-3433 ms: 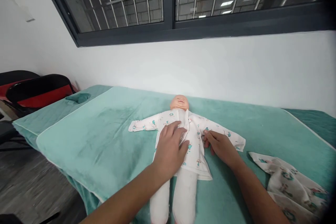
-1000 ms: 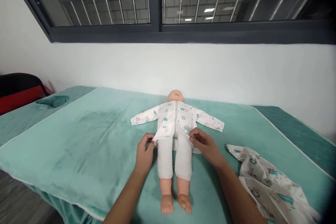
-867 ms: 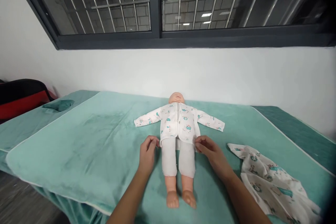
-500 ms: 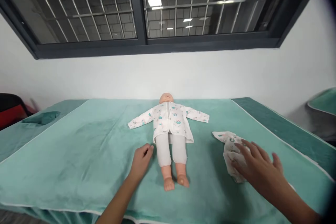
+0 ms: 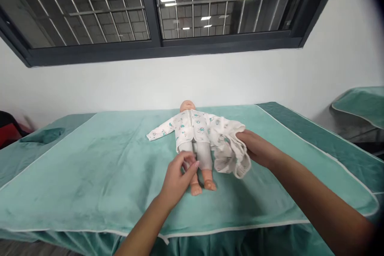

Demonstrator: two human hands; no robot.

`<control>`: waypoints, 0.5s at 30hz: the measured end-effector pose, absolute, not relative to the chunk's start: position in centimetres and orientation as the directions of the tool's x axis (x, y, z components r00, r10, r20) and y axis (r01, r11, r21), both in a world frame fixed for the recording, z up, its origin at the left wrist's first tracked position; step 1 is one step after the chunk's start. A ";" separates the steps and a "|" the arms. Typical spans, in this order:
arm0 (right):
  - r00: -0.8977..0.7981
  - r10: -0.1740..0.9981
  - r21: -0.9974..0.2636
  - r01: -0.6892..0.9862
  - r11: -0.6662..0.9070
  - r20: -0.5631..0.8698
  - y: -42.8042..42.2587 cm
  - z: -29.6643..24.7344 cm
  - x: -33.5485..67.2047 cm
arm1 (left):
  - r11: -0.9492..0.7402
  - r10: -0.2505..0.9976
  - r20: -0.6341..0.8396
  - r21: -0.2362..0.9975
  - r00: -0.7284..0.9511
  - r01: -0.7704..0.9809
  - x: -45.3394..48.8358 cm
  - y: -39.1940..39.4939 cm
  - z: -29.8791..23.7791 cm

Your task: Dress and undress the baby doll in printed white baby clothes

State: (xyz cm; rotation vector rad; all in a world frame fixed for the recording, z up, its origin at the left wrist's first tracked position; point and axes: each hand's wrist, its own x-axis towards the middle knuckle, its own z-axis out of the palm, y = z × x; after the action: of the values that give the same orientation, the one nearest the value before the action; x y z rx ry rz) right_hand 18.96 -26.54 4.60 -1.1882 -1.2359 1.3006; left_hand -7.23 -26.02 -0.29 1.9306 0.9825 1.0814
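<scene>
A baby doll [image 5: 192, 126] lies on its back on the teal towel [image 5: 105, 168], dressed in a white printed shirt with white cloth legs and bare feet. My left hand [image 5: 179, 179] is at the doll's left lower leg, fingers curled around it. My right hand [image 5: 257, 148] grips a bunched white printed garment [image 5: 228, 149], held up over the doll's right arm and hip. That arm is hidden behind the cloth.
The padded table [image 5: 315, 136] runs along a white wall under a barred window [image 5: 156, 4]. A folded teal cloth [image 5: 42, 135] lies far left. A second teal-covered table [image 5: 360, 104] stands at the right. A red and black object [image 5: 7, 132] shows at the left edge.
My right hand has picked up the printed garment from the towel at the right and carried it over to the doll. My left hand has moved from the towel onto the doll's lower leg.
</scene>
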 end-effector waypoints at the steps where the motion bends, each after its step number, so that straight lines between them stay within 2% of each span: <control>1: -0.145 0.989 -0.998 -0.057 -0.025 -0.017 -26.1 5.7 17.5 | -0.488 0.843 0.400 0.849 0.359 0.201 -6.9 -26.0 1.2; 3: -0.296 0.955 -0.993 -0.121 -0.010 0.027 -25.5 7.4 14.9 | -0.512 0.825 0.430 0.844 0.366 0.161 -6.6 -25.8 3.7; 5: -0.428 0.901 -0.989 -0.147 0.006 0.069 -25.4 8.6 12.9 | -0.524 0.828 0.437 0.825 0.352 0.210 -6.9 -25.4 5.5; 9: -0.565 0.809 -0.987 -0.107 0.123 0.162 -25.3 10.4 11.0 | -0.509 0.857 0.441 0.805 0.268 0.304 -8.4 -24.6 6.7; 13: -0.689 0.718 -0.970 0.095 0.223 0.098 -24.7 12.8 11.1 | -0.474 0.879 0.448 0.853 0.163 0.216 -9.6 -24.4 7.5; 15: -0.754 0.654 -0.907 0.228 0.354 0.066 -24.6 14.2 11.3 | -0.479 0.875 0.451 0.859 0.178 0.179 -9.8 -24.6 8.4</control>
State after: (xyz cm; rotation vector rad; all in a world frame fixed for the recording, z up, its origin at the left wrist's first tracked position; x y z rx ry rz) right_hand 11.34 -24.55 14.17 -0.7692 -2.2030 1.3756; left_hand -9.79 -24.64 8.37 1.7951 0.9961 1.3408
